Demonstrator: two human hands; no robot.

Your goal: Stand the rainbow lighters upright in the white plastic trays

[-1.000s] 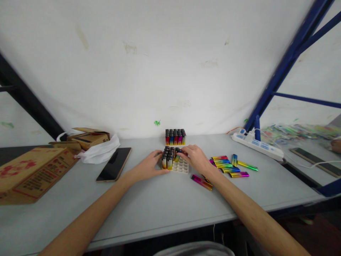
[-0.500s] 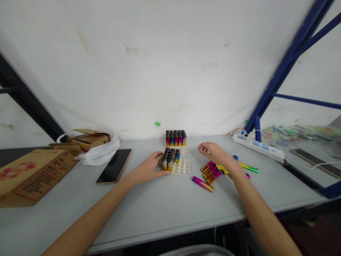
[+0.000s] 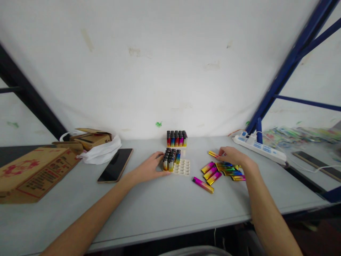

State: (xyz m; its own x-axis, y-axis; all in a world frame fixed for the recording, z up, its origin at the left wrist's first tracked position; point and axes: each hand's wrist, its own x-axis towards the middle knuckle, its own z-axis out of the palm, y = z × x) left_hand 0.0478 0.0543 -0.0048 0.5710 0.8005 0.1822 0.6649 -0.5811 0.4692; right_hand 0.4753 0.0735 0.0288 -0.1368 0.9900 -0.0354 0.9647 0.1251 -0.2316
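My left hand (image 3: 151, 166) curves round the left side of a white lighter tray (image 3: 183, 167), its thumb along the front corner and its fingers behind. Several upright lighters (image 3: 168, 161) with black tops fill the tray's left part; the round holes on the right are bare. On the right, my right hand (image 3: 231, 156) pinches a lighter (image 3: 213, 154), whose yellow end sticks out to the left. Below that hand lies a loose pile of shiny coloured lighters (image 3: 212, 173). One pink and gold lighter (image 3: 203, 185) lies apart in front of them.
Behind the tray, by the wall, stands a full block of lighters (image 3: 177, 139). A phone (image 3: 115, 165), a white plastic bag (image 3: 102, 152) and cardboard boxes (image 3: 39, 172) are on the left. At the right back lies a white power strip (image 3: 259, 147).
My right hand has moved to the right and drawn back, and now has a lighter between its fingers. My left hand has stayed at the tray.
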